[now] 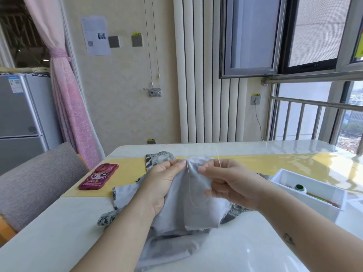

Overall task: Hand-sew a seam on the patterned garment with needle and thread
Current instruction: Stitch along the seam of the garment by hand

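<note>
The patterned garment (188, 216) lies bunched at the middle of the white glossy table (245, 252). It is turned so that its plain grey lining faces up, and the camouflage print shows only at the edges. Both hands hold it raised off the tabletop, close together but not touching. The left hand (163, 185) grips a fold of the lining, with thumb and forefinger pinching its top edge at 12 o'clock. The right hand (233, 183), fingers curled, pinches the pale thread (189, 183). The thread hangs in a loop down the front of the cloth between the two hands (the needle itself is too fine to make out).

At 9 o'clock from the garment a phone in a red cartoon case (99, 176) rests on a yellow runner (125, 173). At 3 o'clock stands a white box (322, 210) holding a green-topped round item (299, 187). A grey chair (39, 183) sits at the table's 9 o'clock side.
</note>
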Motion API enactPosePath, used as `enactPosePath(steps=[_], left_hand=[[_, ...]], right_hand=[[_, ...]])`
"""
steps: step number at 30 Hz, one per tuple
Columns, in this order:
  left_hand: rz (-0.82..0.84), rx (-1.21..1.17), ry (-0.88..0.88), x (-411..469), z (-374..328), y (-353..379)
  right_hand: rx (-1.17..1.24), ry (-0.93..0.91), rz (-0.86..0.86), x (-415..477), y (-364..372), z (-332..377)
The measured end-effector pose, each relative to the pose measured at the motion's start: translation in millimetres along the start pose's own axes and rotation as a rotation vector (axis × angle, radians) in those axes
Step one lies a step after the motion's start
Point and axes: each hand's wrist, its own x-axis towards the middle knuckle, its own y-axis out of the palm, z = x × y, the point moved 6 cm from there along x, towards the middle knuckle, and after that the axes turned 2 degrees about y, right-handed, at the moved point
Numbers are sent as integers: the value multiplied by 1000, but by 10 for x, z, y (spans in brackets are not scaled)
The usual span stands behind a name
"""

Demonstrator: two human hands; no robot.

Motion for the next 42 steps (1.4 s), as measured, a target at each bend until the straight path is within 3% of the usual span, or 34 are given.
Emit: enactPosePath(steps=[4,8,17,21,25,28,33,35,39,42], left_hand=[[33,36,28,-43,-34,48],[55,51,62,-69,-59,77],[54,16,58,-65,-82,39],[11,-2,19,-17,-38,-16],[3,2,41,-4,-29,-10],[-3,37,58,-17,-55,-4],[-29,82,76,-15,-69,-47],[-25,94,83,-11,-61,-76],[13,101,115,-30,-76,-115],[40,112,139,-47,-84,-126]], right_hand=[[-157,-188,-265,72,2,74],[-383,-272,-391,99,40,59],[-397,-475,-417,-5,54,196],[-71,-603,-266,-78,59,335],[289,-488,22,-76,213,343],[302,-325,138,-81,293,243],[130,-151,153,-93,276,120],[8,-178,33,-102,195,166],[-230,-374,-425,-106,-284,322],[-432,-353,-535,-93,-523,307]])
